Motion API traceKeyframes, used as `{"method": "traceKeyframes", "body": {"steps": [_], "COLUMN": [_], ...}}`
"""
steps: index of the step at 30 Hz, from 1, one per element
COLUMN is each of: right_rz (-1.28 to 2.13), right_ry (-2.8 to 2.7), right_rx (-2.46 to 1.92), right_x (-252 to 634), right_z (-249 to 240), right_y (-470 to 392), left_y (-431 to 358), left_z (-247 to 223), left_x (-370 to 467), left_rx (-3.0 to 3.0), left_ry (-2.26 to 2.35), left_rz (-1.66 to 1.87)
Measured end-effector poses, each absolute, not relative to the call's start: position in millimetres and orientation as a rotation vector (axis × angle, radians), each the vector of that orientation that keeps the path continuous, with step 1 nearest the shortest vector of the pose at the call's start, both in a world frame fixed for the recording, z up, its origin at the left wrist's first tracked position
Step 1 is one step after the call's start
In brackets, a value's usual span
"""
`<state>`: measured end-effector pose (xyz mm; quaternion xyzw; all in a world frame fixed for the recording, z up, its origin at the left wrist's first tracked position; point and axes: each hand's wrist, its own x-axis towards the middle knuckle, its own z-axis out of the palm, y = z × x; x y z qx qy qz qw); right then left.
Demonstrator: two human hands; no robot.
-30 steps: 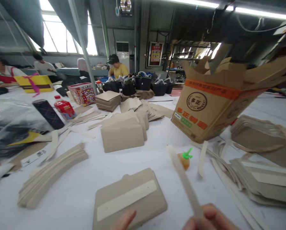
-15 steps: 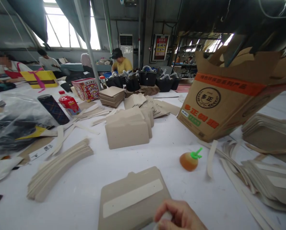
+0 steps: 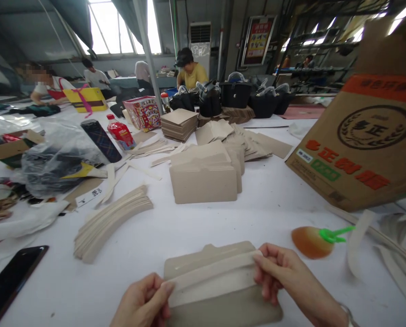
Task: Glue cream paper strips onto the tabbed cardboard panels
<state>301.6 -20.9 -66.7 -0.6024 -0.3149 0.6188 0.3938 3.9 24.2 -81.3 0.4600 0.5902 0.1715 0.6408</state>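
Note:
A grey-brown cardboard panel (image 3: 223,313) with rounded corners and a small tab lies on the table in front of me. Across it a pale paperboard strip (image 3: 216,269) is stretched at a slant. My left hand (image 3: 145,302) pinches the strip's left end, while the fingers of my right hand (image 3: 279,268) close on its right end. Just below the held strip, a second pale band shows on the panel's face; whether the two touch, I cannot tell. To the right of my right hand lies a soft bottle (image 3: 311,243) of amber liquid with a green nozzle.
Left of the panel lies a fanned pile of strips (image 3: 112,222), with a phone (image 3: 14,277) nearer me. Stacked cardboard panels (image 3: 205,184) stand ahead. A large carton (image 3: 346,150) rises at the right. Co-workers sit at the back, beyond several black bags (image 3: 235,93).
My left hand has come into view, and both hands now hold a strip over the panel. Earlier only my right hand showed, low at the panel's corner. The view has shifted left.

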Motion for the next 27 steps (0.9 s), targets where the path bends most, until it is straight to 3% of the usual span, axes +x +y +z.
{"method": "traceKeyframes", "body": {"steps": [27], "right_rz": [1.463], "right_ry": [-0.738], "right_rx": [-1.837], "right_x": [316.0], "right_z": [-112.8], "right_y": [-7.1], "left_y": [41.6], "left_z": [-96.4], "left_x": [10.0], "left_rx": [1.003], "left_ry": [1.522], "left_rz": [0.440]}}
